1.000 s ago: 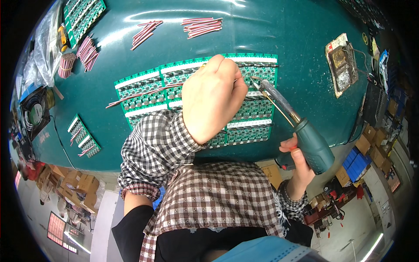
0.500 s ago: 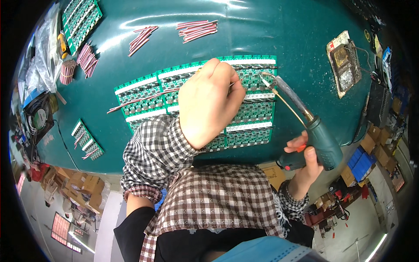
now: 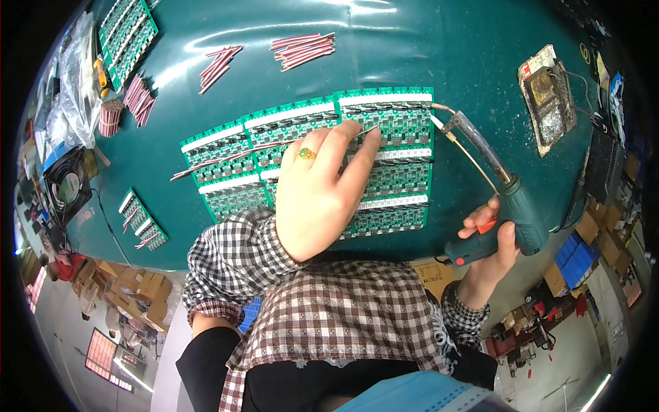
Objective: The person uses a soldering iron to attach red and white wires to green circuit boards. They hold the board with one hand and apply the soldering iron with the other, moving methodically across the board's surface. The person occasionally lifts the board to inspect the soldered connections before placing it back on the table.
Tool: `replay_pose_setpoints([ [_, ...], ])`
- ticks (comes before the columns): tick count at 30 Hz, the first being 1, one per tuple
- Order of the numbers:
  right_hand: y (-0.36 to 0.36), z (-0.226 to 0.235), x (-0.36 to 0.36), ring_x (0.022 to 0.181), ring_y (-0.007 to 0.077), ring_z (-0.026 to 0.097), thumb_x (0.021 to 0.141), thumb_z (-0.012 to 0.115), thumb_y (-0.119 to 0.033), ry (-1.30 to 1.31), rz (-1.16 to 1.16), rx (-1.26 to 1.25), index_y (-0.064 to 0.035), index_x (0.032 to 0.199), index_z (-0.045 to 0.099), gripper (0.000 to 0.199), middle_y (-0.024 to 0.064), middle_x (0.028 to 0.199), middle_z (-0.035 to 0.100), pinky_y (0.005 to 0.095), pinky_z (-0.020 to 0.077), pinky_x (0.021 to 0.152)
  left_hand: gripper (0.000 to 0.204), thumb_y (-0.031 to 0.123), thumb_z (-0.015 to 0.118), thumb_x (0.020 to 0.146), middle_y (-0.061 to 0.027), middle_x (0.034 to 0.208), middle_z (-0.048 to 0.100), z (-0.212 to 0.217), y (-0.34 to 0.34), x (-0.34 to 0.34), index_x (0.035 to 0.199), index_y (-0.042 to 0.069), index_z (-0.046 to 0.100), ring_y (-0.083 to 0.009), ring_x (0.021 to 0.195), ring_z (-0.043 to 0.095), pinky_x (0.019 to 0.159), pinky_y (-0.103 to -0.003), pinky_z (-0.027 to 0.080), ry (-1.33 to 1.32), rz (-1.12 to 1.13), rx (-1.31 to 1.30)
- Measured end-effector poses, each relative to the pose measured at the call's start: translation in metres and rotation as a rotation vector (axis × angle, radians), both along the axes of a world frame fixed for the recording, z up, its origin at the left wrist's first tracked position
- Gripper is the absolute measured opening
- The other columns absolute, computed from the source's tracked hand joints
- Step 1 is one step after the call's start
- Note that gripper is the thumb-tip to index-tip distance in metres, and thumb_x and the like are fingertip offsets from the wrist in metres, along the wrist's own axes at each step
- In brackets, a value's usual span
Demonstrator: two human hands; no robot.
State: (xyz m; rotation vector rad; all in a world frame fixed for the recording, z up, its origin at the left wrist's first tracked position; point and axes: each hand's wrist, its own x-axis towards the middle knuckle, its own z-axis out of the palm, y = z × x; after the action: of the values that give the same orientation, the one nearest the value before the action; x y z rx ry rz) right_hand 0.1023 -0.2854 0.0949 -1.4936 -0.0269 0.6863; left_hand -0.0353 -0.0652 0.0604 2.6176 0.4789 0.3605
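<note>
Green rectangular circuit boards [image 3: 397, 127] lie on a glossy dark-green table [image 3: 473, 62], left hand [image 3: 316, 199] covering some, its grip unclear, right hand [image 3: 498, 259] clutching a dark-green soldering gun [image 3: 523, 213], red-and-white wires [image 3: 303, 51] beyond, brown cardboard boxes [image 3: 149, 287] below.

Bright light; white glare streaks the far desk [image 3: 473, 55]; boards [image 3: 396, 141] look sharp; fisheye curves edges into black corners.

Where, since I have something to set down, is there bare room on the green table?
Roomiest: green table between the rightmost wire pile, circuit boards and worn block. Smaller: between the fan and circuit boards, above the small board. Crowded: around the plastic bags, and where the right hand holds the soldering gun.
</note>
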Motion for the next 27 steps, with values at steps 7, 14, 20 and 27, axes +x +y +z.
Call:
replay_pose_setpoints([
  [7,0.0,-0.001,0.001,0.071,0.0249,0.065,0.089,0.061,-0.027,0.002,-0.013,0.025,0.0117,0.11,0.055,0.045,0.0155,0.079,0.062,0.0315,0.06,0.056,0.041,0.01,0.062,0.071,-0.0086,0.11,0.056,-0.002,-0.001,-0.001,0.111,0.004,0.065,-0.0228,0.094,0.056,0.079,-0.036,0.045,0.016,-0.001,0.012],
  [14,-0.001,-0.004,0.002,0.073,0.0227,0.064,0.093,0.057,-0.031,-0.008,0.028,0.001,0.0102,0.113,0.05,0.046,0.014,0.081,0.058,0.0295,0.059,0.055,0.042,0.013,0.06,0.073,-0.0077,0.114,0.054,-0.001,-0.006,-0.002,0.114,0.01,0.063,-0.0221,0.098,0.054,0.084,-0.038,0.043,0.084,0.012,0.077],
  [20,-0.001,-0.004,0.002,0.074,0.0215,0.062,0.095,0.054,-0.033,-0.039,0.092,0.003,0.0092,0.114,0.048,0.047,0.0132,0.083,0.057,0.029,0.0583,0.055,0.043,0.015,0.06,0.073,-0.0066,0.117,0.052,0.0,-0.012,-0.002,0.116,0.013,0.063,-0.0221,0.1,0.054,0.085,-0.04,0.041,0.114,0.022,0.125],
  [27,-0.015,-0.007,0.009,0.079,0.0203,0.06,0.097,0.051,-0.034,0.048,0.059,0.126,0.0053,0.115,0.045,0.044,0.0113,0.086,0.057,0.0277,0.057,0.058,0.044,0.007,0.063,0.073,-0.0069,0.114,0.056,0.005,0.0,-0.005,0.117,0.011,0.063,-0.0238,0.098,0.056,0.085,-0.039,0.042,-0.003,0.02,-0.111],
])
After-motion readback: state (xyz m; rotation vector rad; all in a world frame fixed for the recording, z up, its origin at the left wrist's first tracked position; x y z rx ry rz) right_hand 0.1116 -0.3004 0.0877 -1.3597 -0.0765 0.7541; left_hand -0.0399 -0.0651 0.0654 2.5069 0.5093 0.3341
